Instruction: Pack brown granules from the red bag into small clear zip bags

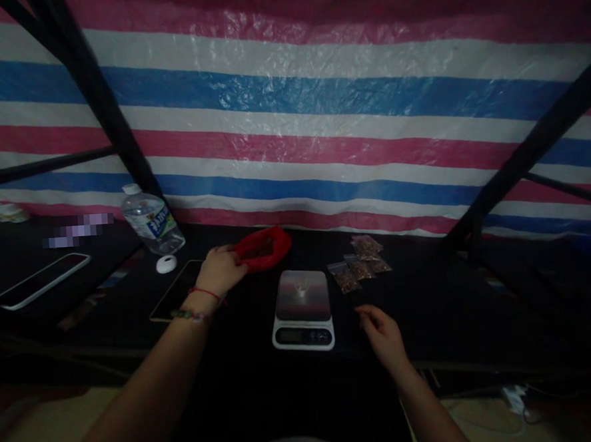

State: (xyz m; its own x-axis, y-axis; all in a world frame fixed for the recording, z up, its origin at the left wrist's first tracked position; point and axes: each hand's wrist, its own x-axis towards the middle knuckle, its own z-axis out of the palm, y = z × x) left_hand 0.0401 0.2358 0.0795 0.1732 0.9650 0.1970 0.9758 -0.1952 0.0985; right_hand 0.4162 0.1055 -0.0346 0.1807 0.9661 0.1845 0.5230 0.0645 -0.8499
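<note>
From the head view, I see my left hand (222, 272) at the near-left edge of a red bag (271, 239), its fingers curled over the rim; I can't tell how firmly they grip. The bag lies open on the black table (421, 313), to the right of that hand, with something brown inside. Just below the same hand and wrist, partly covered by them, is a dark phone (172, 296). A small white case (166, 263) sits left of the hand, and a clear bottle (152, 220) with a blue label stands beyond the case.

My right hand (377, 329) is over the table, narrow, thumb and fingertips close together; whether anything thin is between them, I can't tell. To its left is a white scale (302, 310), well apart from the fingers, with a small pale item (302, 288) on its plate, too unclear to name. Beyond the right hand lie small clear packets (359, 265) of brown bits, some overlapping.
</note>
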